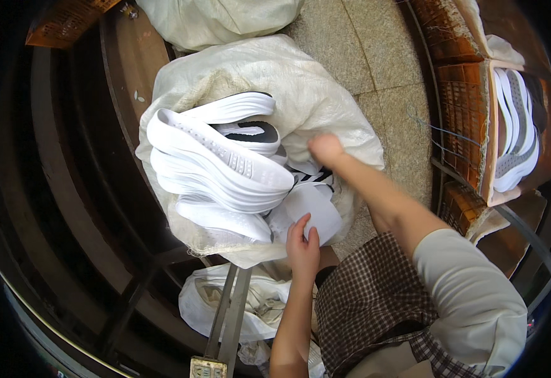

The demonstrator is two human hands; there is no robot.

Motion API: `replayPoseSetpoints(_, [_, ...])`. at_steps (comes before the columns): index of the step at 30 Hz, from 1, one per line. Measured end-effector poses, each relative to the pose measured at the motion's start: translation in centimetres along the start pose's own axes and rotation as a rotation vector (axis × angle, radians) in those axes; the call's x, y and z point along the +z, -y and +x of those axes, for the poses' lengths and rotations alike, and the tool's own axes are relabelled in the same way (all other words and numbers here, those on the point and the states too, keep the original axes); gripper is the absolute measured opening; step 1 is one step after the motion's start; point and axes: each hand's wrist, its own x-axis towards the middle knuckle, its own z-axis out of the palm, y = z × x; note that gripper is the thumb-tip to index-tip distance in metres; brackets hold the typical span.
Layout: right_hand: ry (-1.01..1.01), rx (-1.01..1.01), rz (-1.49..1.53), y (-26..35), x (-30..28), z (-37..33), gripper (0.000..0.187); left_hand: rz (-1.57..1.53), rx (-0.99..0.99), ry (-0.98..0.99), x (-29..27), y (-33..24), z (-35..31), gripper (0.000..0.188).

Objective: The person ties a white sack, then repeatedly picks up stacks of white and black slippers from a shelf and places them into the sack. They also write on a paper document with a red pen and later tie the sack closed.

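Note:
A large white woven sack (301, 75) stands with its mouth open, full of white shoe soles (219, 157) stacked and nested together, some with black insides. My right hand (326, 150), slightly blurred, is closed at the right side of the sack mouth, and its fingers appear to grip the fabric. Beside the soles, at the near right of the mouth, lies a smooth white flat piece (316, 211) whose kind I cannot make out. The fingers of my left hand (302, 247) rest apart against its lower edge. Black-and-white soles (313, 178) show partly between the hands.
Another white sack (219, 22) stands beyond. Orange crates (461, 120) line the right, with white and grey soles (516, 126) in a box there. Dark slatted racks (61, 126) fill the left. Below, a metal bar (232, 309) passes a bag (203, 299). Stone-tiled floor (389, 113) shows between sack and crates.

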Motion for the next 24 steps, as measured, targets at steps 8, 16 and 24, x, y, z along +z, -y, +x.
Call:
replayPoseSetpoints(8, [-0.642,0.418,1.011,-13.2,-11.6,-3.8,0.024,0.333,-0.030,-0.012,4.9,-0.7,9.1,0.035])
replayPoseSetpoints(16, [-0.330,0.275,1.497,-16.5,-15.2,-7.3,0.024,0.759,0.440,0.200,3.6,-13.9,11.8,0.050])
replayPoseSetpoints(24, [-0.056,0.037,0.487,-13.9,-18.0,-7.0,0.027,1.274,0.377,0.025,-4.3,-19.8,32.7,0.073])
